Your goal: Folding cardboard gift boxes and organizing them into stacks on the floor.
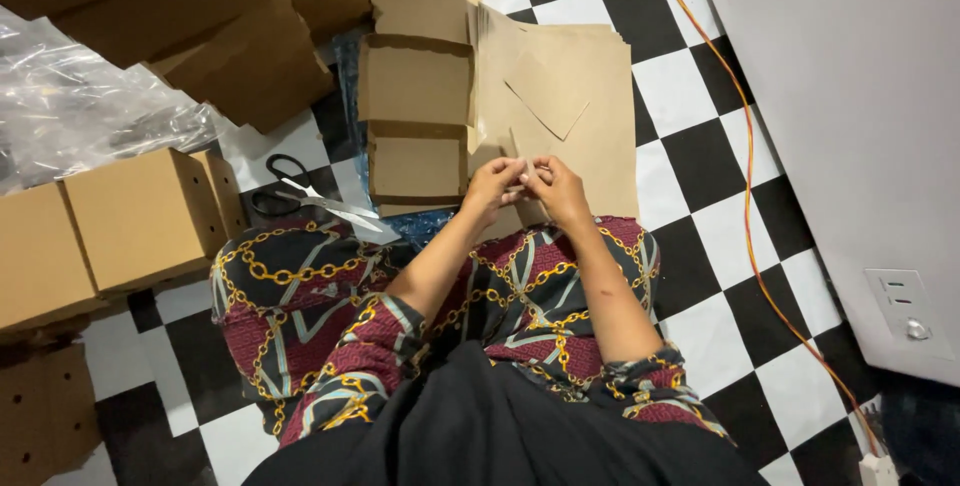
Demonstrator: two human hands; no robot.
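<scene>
both the left hand [492,186] and the right hand [556,189] pinch a small pale strip [524,168] over flat cardboard sheets [590,106]; folded cardboard boxes [140,216] crowd the left, checkered floor [700,146] lies bare on the right.

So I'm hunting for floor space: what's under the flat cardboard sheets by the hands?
Black-and-white checkered floor shows around the cardboard sheets; blue plastic peeks out beside them. Directly beneath is covered.
</scene>
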